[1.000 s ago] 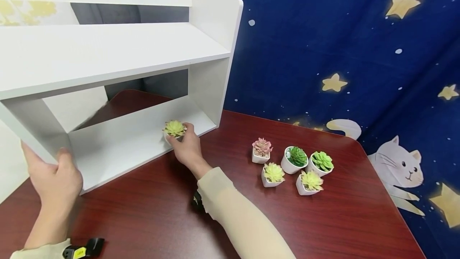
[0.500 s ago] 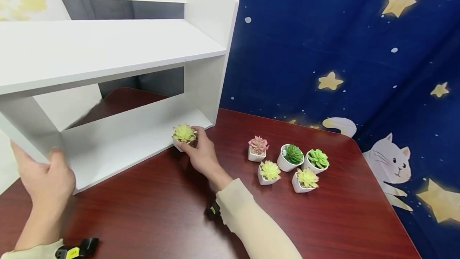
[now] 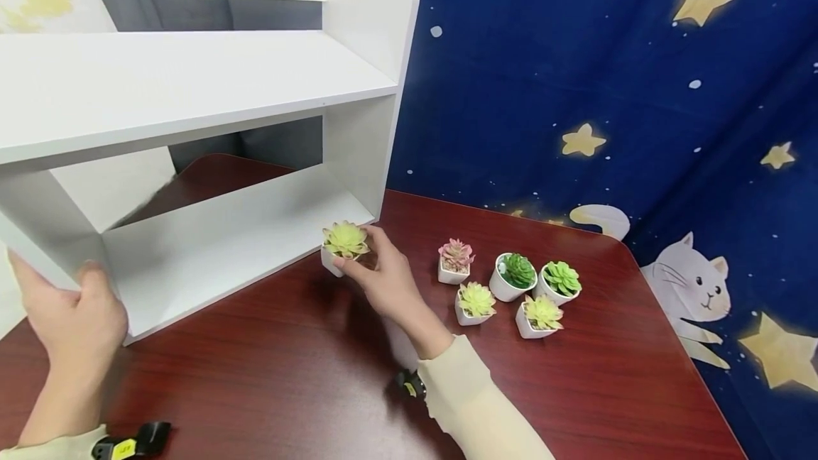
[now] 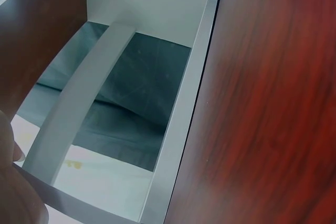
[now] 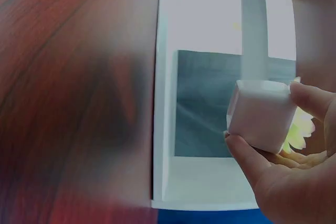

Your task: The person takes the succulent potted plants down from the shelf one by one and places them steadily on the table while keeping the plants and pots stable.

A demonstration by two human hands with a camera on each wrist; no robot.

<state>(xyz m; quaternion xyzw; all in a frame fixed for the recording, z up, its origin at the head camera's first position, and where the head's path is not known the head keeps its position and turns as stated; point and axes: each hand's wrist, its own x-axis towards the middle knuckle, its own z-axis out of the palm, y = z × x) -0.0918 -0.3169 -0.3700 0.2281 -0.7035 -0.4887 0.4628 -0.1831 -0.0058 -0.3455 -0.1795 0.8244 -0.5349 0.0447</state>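
My right hand pinches a small potted succulent, with yellow-green leaves and a square white pot, between thumb and fingers. It is held just in front of the white shelf's lower board. The right wrist view shows the white pot tilted, with the fingers and thumb of the right hand on its sides. At the far left, my left hand grips the side panel of the shelf, thumb on the inner face. Only part of the left hand appears in the left wrist view.
To the right, several other succulents stand on the red-brown table: a pink one, a dark green one, a light green one and two yellow-green ones. A blue star-patterned curtain hangs behind.
My right hand has drawn the yellow-green succulent from over the lower board to the right and forward, off the shelf. My left hand keeps its grip on the side panel; the head view has shifted slightly.
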